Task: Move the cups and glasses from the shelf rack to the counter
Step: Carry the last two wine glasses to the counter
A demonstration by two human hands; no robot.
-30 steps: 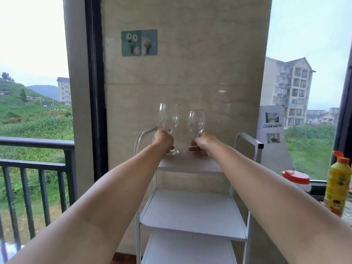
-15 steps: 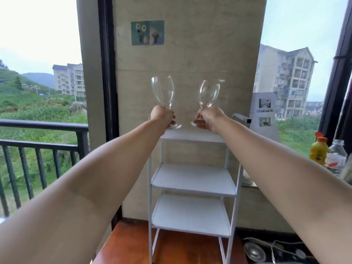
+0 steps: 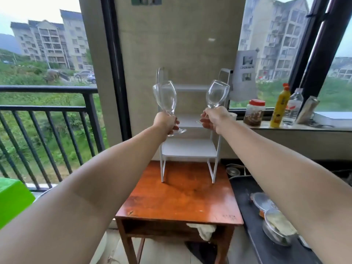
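Two clear wine glasses are held up in the air in front of a white three-tier shelf rack [image 3: 189,149]. My left hand [image 3: 165,122] grips the stem of the left wine glass [image 3: 165,99], which tilts slightly left. My right hand [image 3: 215,119] grips the stem of the right wine glass [image 3: 217,94], which leans to the right. The rack's shelves hold nothing that I can see. The rack stands at the back of a small brown wooden table [image 3: 181,199].
A window ledge [image 3: 297,127] at the right carries a red-lidded jar [image 3: 254,112], a yellow bottle [image 3: 280,105] and a clear bottle [image 3: 292,106]. A dark counter [image 3: 245,189] at the lower right holds lidded plastic containers [image 3: 276,225]. A black balcony railing [image 3: 47,109] lies left, with a green box [image 3: 13,201].
Both hands have lifted the two glasses off the rack's top shelf and drawn them back and apart. The view has pulled away, so the table and counter now show.
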